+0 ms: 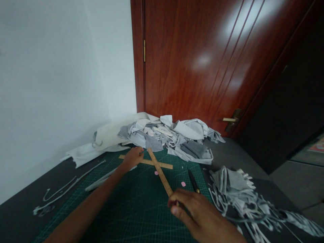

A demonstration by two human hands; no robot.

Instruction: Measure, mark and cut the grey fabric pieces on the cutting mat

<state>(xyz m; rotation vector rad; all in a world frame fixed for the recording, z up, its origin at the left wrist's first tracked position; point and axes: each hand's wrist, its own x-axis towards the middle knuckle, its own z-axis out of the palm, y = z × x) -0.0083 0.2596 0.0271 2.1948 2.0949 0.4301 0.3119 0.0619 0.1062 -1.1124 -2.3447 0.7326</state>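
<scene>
Green gridded cutting mat (131, 216), grey felt scraps (233, 184) beside it: yr R hand (199, 216) pinches long wooden ruler (160, 173), fingers clenched; L hand (133, 158) on crosswise ruler (164, 165), grip can't tell.

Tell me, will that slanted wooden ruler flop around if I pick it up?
Probably not. The slanted wooden ruler looks stiff, since it runs straight from the right hand holding its end. It looks thin, so it is likely light. Its flat shape suggests it would slide, not roll, on the green cutting mat.
</scene>
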